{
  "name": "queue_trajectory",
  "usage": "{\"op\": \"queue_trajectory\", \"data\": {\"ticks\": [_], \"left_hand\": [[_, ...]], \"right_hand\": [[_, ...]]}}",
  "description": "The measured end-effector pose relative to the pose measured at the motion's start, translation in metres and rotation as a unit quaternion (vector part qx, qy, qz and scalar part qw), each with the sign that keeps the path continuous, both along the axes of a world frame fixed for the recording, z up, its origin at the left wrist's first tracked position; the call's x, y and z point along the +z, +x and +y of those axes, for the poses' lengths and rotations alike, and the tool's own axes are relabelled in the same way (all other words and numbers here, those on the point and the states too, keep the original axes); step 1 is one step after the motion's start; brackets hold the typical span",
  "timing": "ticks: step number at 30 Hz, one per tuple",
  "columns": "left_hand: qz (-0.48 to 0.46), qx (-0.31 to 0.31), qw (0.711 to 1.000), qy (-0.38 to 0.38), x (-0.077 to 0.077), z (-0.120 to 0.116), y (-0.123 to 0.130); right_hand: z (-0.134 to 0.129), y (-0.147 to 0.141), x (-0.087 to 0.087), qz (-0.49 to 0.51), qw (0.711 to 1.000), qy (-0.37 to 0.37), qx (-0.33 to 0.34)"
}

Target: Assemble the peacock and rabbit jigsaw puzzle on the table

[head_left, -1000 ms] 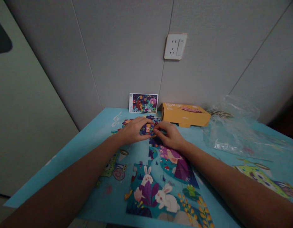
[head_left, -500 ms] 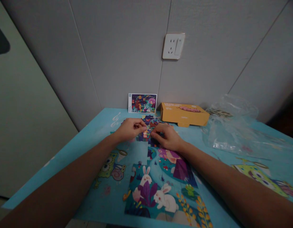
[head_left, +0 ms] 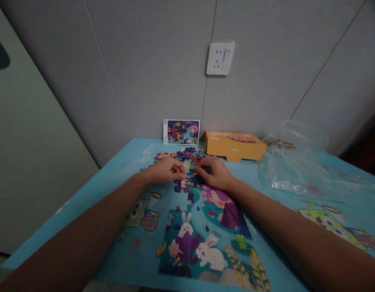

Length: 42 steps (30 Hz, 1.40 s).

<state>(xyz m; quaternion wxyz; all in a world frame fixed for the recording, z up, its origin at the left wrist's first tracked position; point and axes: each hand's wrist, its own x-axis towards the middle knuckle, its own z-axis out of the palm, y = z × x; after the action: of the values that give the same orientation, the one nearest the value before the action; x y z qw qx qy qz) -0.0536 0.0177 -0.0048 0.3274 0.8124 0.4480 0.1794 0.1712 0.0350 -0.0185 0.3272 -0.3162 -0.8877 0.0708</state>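
My left hand (head_left: 167,170) is closed, its thumb and fingertips pinching the edge of a dark puzzle piece (head_left: 183,184) with a small light figure on it. Facing it, my right hand (head_left: 214,173) has its fingers curled together over the upper right part of the puzzle; what they grip is hidden. Below the hands lies the joined part of the jigsaw puzzle (head_left: 202,235), showing two white rabbits, purple leaves and a teal stream. Several loose dark pieces (head_left: 187,153) are scattered behind the hands.
A picture card (head_left: 181,132) leans on the wall behind the pieces. Right of it sits a yellow box (head_left: 236,146). Clear plastic bags (head_left: 290,170), one with pieces inside, lie at the right. The blue table cover (head_left: 114,162) carries cartoon prints. A socket (head_left: 220,59) is on the wall.
My left hand has moved slightly toward me, and the piece with the light figure has shifted down with it toward the joined part. My right hand has barely moved.
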Motion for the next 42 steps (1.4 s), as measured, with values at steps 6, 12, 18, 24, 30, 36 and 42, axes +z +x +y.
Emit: {"op": "queue_trajectory", "data": {"ticks": [6,12,18,24,30,36,42], "left_hand": [[0.054,0.009,0.998,0.034,0.005,-0.002,0.003],[0.089,-0.021,0.991,0.102,0.005,0.000,0.002],[0.069,-0.039,0.982,0.170,0.005,-0.001,-0.002],[0.102,-0.103,0.982,0.119,0.011,-0.007,-0.002],[0.097,-0.103,0.983,0.114,0.010,-0.006,-0.003],[0.101,-0.106,0.982,0.121,0.011,-0.007,-0.003],[0.098,-0.098,0.983,0.116,0.011,-0.007,-0.004]], "right_hand": [[-0.006,-0.002,0.003,-0.023,0.995,-0.041,0.083],[-0.004,-0.004,0.001,-0.053,0.991,-0.077,0.094],[-0.004,-0.006,0.000,-0.052,0.990,-0.091,0.095],[-0.004,-0.007,-0.002,-0.064,0.990,-0.078,0.094],[-0.003,-0.006,-0.003,-0.067,0.990,-0.073,0.097],[-0.004,-0.006,-0.003,-0.075,0.991,-0.060,0.092],[-0.005,-0.007,-0.002,-0.083,0.991,-0.061,0.085]]}}
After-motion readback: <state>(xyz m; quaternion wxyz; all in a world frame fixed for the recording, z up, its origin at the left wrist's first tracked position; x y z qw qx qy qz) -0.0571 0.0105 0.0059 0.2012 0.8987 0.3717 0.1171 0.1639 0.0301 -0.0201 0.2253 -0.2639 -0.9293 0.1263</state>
